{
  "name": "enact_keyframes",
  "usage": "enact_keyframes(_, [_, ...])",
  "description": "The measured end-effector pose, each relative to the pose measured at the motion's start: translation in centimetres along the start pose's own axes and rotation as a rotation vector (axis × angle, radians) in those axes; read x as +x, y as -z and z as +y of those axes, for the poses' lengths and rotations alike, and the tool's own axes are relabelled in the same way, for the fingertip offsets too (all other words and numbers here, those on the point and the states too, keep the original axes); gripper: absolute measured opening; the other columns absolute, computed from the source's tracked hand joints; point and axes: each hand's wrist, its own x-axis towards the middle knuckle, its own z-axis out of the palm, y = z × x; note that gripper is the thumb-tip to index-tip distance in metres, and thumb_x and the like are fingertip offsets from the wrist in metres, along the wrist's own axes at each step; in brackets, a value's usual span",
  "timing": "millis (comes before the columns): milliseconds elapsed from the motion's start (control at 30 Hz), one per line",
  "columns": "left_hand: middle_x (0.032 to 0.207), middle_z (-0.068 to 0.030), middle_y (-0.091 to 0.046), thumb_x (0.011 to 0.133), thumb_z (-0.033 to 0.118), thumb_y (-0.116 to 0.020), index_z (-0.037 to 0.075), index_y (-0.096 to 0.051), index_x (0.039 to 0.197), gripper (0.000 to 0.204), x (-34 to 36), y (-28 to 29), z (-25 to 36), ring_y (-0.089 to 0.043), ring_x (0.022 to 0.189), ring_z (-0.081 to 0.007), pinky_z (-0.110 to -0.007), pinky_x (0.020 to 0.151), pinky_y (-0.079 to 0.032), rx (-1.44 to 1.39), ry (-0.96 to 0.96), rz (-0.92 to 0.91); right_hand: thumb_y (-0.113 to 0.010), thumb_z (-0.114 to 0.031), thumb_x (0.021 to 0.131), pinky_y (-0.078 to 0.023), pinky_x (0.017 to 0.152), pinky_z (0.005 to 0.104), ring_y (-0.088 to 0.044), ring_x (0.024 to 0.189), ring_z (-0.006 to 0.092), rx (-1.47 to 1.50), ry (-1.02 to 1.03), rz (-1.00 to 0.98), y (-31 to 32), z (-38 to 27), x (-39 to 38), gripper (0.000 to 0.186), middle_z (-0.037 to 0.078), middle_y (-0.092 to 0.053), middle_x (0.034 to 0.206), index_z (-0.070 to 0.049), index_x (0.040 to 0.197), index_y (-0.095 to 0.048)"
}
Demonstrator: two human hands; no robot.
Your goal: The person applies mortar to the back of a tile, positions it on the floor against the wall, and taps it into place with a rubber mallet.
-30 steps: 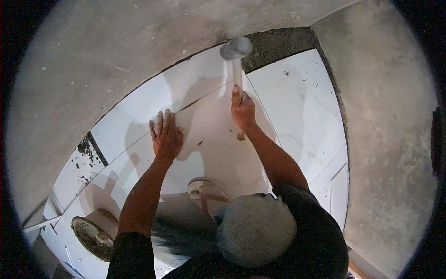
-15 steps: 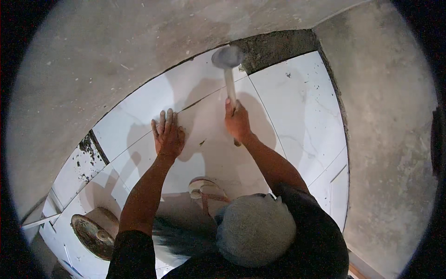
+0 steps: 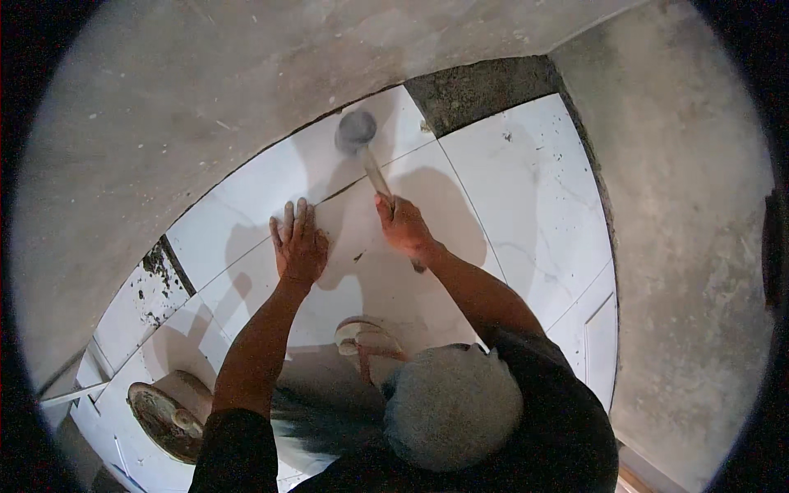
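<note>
My right hand (image 3: 404,226) is wrapped round the pale handle of a mallet (image 3: 357,131) with a dark, rounded head. The head is slightly blurred and lies over a white tile (image 3: 267,185) along the wall; I cannot tell whether it touches. My left hand (image 3: 301,246) lies flat with fingers spread across the joint between this tile and a nearer white tile (image 3: 386,279). A thin dark gap shows in the joint between my hands.
A patch of grey mortar (image 3: 485,94) lies beyond the tile's right end. Concrete walls rise behind and at the right (image 3: 690,238). A mortar-smeared bucket (image 3: 168,415) stands at lower left, near a speckled tile (image 3: 148,287). A sandaled foot (image 3: 366,341) rests on the tiles.
The mallet head has moved left and nearer along the wall-side tile, with my right hand shifting slightly left. My left hand stays nearly in place.
</note>
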Motion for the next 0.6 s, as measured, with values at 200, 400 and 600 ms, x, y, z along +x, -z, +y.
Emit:
enact_keyframes(200, [0.145, -0.0103, -0.032, 0.088, 0.025, -0.047, 0.005, -0.04, 0.135, 0.052, 0.3, -0.1, 0.2, -0.022, 0.138, -0.0292, -0.056, 0.11, -0.014, 0.016, -0.001, -0.017, -0.042, -0.039, 0.096, -0.046, 0.059, 0.0463, -0.056, 0.064, 0.0397, -0.045, 0.049, 0.022, -0.4, 0.6, 0.4, 0.044, 0.024, -0.055, 0.07, 0.004, 0.087, -0.05])
enact_keyframes(400, [0.148, -0.0104, -0.029, 0.089, 0.034, -0.048, 0.011, -0.038, 0.138, 0.055, 0.5, -0.7, -3.0, -0.019, 0.139, -0.0281, -0.053, 0.112, -0.01, -0.107, -0.046, -0.103, -0.043, -0.039, 0.096, -0.047, 0.064, 0.0476, -0.056, 0.071, 0.0417, -0.362, 0.5, 0.135, -2.6, 5.9, 2.7, 0.043, 0.027, -0.057, 0.076, 0.003, 0.093, -0.053])
enact_keyframes(600, [0.152, -0.0141, -0.016, 0.09, 0.054, -0.042, 0.018, -0.021, 0.146, 0.07, 0.8, 3.1, -13.9, -0.012, 0.14, -0.0333, -0.056, 0.111, -0.006, 0.19, 0.318, -0.008, -0.045, -0.045, 0.095, -0.039, 0.051, 0.0263, -0.047, 0.056, 0.0118, 0.145, -0.005, -0.075, -0.3, 1.2, 0.1, 0.043, 0.003, -0.046, 0.06, -0.005, 0.083, -0.052])
